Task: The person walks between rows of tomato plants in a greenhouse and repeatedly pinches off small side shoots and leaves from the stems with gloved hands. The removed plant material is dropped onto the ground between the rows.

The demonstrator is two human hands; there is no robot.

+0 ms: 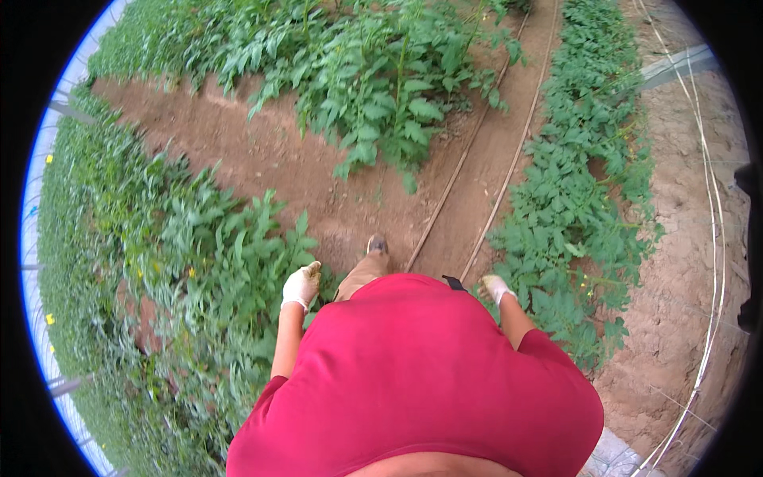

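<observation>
My left hand (302, 285), in a pale, soiled work glove, hangs beside my body near the leafy tomato-like plants (250, 244) on the left. Its fingers look curled, but whether they hold anything does not show. My right hand (495, 288), in a similar glove, hangs on the other side, next to the row of plants (566, 220) on the right. Its fingers are partly hidden and small in view. Between the hands are my red shirt (417, 369), one tan trouser leg (365, 273) and a shoe (377, 243) on the soil.
Two narrow rails or pipes (505, 185) run along the dirt path (477, 179). More plants (381, 101) grow ahead beyond a bare soil strip (286, 155). Pale cords or thin hoses (712, 197) hang at the right beside an earthen bank (673, 238).
</observation>
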